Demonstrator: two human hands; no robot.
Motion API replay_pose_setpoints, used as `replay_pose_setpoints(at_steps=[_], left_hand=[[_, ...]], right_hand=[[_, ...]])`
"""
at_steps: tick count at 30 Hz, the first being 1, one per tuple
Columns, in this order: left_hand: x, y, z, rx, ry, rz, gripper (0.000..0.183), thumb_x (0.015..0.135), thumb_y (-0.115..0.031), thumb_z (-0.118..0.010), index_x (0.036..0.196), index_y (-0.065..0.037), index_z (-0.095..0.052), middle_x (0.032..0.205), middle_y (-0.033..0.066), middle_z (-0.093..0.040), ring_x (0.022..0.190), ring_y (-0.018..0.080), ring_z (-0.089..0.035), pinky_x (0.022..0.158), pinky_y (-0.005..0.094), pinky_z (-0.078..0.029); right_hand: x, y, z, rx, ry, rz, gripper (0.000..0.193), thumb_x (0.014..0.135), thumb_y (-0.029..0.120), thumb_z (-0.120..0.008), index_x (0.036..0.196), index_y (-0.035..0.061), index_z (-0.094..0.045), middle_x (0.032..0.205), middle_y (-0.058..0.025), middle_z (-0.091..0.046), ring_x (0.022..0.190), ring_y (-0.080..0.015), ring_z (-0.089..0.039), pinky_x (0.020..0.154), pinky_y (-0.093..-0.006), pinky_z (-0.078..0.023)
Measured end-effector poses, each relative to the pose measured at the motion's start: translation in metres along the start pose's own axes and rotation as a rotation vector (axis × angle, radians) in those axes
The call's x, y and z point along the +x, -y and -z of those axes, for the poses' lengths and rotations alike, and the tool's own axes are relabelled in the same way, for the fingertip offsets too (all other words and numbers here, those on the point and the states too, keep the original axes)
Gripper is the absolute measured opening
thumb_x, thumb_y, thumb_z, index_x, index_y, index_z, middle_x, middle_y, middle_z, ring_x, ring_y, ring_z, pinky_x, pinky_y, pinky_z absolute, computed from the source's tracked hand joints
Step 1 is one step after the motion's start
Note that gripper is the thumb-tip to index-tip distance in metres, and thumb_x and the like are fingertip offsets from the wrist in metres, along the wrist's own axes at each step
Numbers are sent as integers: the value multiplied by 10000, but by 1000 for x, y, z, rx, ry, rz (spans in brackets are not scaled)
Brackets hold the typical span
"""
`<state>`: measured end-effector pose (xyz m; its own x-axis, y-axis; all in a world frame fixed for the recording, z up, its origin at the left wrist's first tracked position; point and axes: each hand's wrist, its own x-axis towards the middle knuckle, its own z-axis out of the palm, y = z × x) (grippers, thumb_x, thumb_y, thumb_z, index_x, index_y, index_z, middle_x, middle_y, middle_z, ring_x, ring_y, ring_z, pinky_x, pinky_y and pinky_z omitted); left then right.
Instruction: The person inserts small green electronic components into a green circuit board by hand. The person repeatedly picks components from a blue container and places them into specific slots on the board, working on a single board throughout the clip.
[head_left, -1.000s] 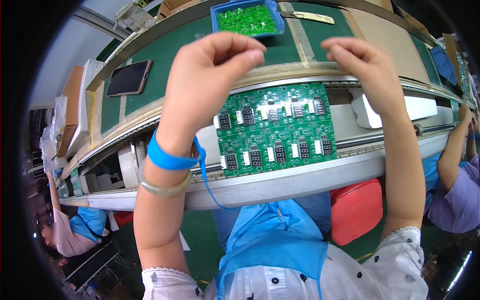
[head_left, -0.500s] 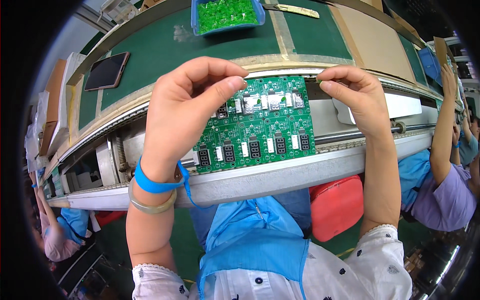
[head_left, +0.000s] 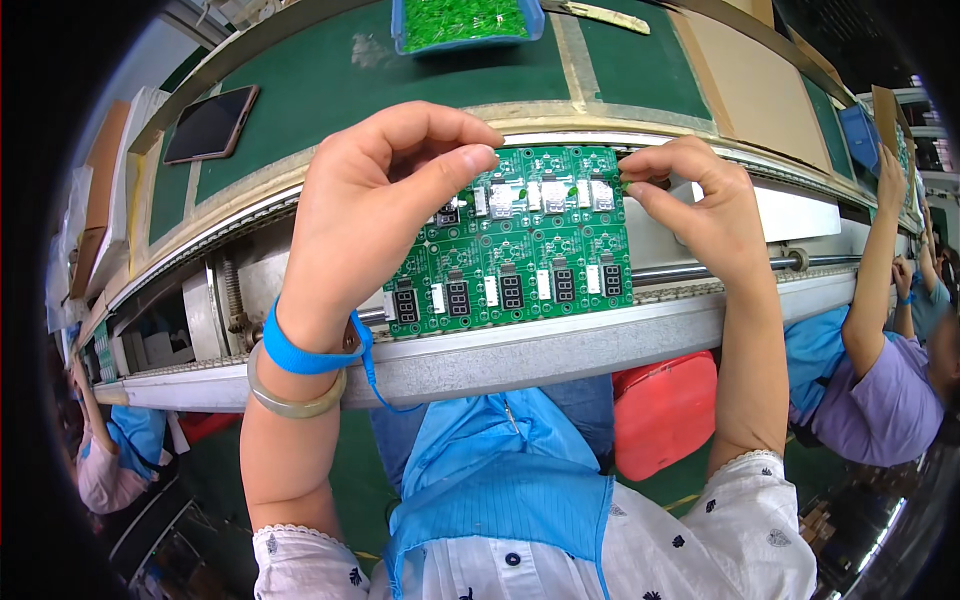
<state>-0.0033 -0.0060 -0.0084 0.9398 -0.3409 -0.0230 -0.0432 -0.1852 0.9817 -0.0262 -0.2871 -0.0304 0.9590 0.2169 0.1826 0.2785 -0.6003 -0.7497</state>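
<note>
A green circuit board panel (head_left: 515, 250) rests across the rails in front of me, with several black digit displays and white connectors in two rows. Small green LEDs stand among the upper row's parts. My left hand (head_left: 385, 190) hovers over the panel's upper left, thumb and forefinger nearly together; whatever is between them is too small to make out. At the upper right edge, my right hand (head_left: 695, 205) pinches a tiny green LED (head_left: 627, 187). A blue wrist strap (head_left: 310, 350) with a cord and a bangle circle my left wrist.
Beyond the rails, a blue bin (head_left: 470, 45) of green LEDs stands on the green bench, near a taped tool (head_left: 605, 17). A phone (head_left: 212, 125) lies at left. A metal rail (head_left: 550, 355) runs along the near side. Co-workers sit at both sides; a red stool (head_left: 665, 415) is below.
My right hand has moved left and slightly down, bringing the LED to the panel's upper right edge. The left hand stays over the upper left. The view has shifted slightly.
</note>
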Motion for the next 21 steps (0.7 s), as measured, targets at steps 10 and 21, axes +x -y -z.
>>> replay_pose_setpoints(at_steps=[10, 21], left_hand=[[0, 3, -1, -5, 6, -15, 150, 908, -70, -671, 1040, -2, -689, 934, 35, -705, 874, 80, -637, 760, 203, -485], [1, 5, -1, -1, 6, -39, 163, 902, -74, -679, 1047, -5, -706, 953, 46, -716, 879, 82, -644, 756, 208, -488]], right_hand=[[0, 5, -3, -78, -24, 65, 206, 777, 25, -701, 981, 21, -735, 911, -113, -687, 846, -202, -684, 751, -299, -561], [0, 9, -5, -85, -29, 53, 216, 772, 9, -688, 985, 9, -723, 885, -108, -685, 851, -201, -676, 739, -297, -563]])
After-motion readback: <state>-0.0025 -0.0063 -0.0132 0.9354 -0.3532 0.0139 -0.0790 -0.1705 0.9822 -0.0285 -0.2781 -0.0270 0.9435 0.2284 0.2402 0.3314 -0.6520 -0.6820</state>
